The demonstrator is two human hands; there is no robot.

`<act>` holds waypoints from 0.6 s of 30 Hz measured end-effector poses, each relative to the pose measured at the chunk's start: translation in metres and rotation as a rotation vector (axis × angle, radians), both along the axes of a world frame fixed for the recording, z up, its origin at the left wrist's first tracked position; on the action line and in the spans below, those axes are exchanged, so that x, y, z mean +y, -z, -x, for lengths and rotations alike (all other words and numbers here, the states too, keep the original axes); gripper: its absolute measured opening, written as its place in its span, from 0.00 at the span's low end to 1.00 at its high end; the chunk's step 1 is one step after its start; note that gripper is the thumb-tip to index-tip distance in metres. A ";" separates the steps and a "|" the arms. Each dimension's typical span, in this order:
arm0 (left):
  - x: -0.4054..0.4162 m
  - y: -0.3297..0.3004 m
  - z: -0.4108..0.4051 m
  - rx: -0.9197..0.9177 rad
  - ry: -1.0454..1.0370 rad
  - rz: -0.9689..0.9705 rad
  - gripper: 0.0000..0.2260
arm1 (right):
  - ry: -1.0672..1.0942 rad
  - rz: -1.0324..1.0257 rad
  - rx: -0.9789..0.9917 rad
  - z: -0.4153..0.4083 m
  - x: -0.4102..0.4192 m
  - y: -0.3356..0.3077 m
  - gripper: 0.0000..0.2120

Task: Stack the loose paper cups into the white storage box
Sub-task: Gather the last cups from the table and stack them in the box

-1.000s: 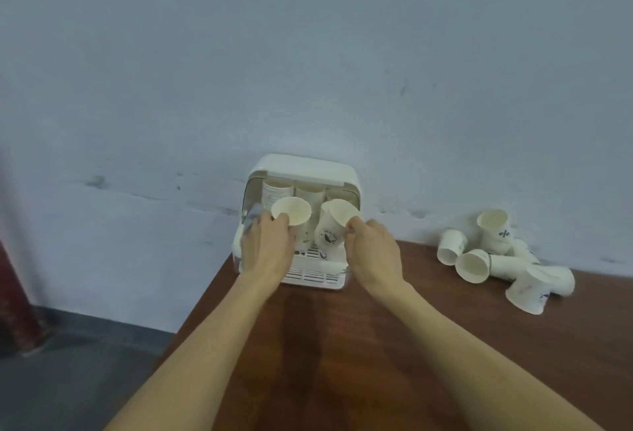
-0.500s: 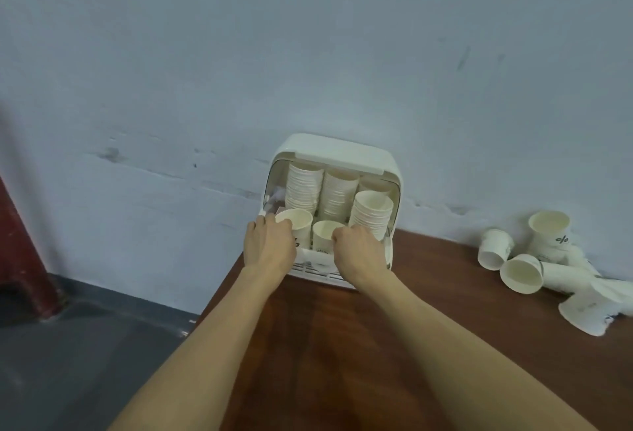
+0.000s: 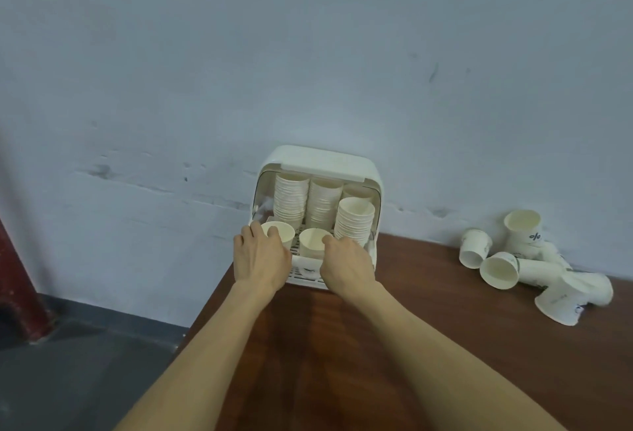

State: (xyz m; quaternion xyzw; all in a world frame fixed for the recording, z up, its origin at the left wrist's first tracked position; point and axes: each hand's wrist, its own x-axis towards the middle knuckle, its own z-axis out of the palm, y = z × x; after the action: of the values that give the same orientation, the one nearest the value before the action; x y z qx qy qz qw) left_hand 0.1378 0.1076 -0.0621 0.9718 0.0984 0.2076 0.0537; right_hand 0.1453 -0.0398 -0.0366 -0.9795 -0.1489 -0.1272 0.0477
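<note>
The white storage box [image 3: 318, 160] stands open at the table's back left corner against the wall. Inside it rise tall stacks of paper cups [image 3: 290, 197], with a shorter stack [image 3: 354, 221] at the right. Two single cups stand upright in the front row. My left hand [image 3: 262, 257] grips the left cup [image 3: 279, 230] by its rim and side. My right hand [image 3: 346, 263] grips the middle cup [image 3: 313, 240], fingers curled over its near rim. A heap of loose paper cups [image 3: 498, 269] lies tipped over at the right by the wall.
The brown wooden table [image 3: 428, 362] runs to the right; its left edge drops to a grey floor [image 3: 68, 379]. A dark red post [image 3: 17, 287] stands at the far left. A pale wall [image 3: 308, 54] backs the box.
Both hands have lowered their cups from in front of the box opening down into its front row. The view has moved closer and shifted left.
</note>
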 end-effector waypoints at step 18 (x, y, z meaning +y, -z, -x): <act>-0.213 -0.022 -0.005 0.023 0.486 0.122 0.17 | 0.406 -0.147 -0.015 0.017 -0.229 -0.008 0.11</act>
State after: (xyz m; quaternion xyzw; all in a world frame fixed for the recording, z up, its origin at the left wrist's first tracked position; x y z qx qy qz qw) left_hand 0.1425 -0.1055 -0.0405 0.9642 -0.1254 0.1709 0.1593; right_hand 0.1287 -0.2683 -0.0287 -0.9823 0.0608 -0.1518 0.0911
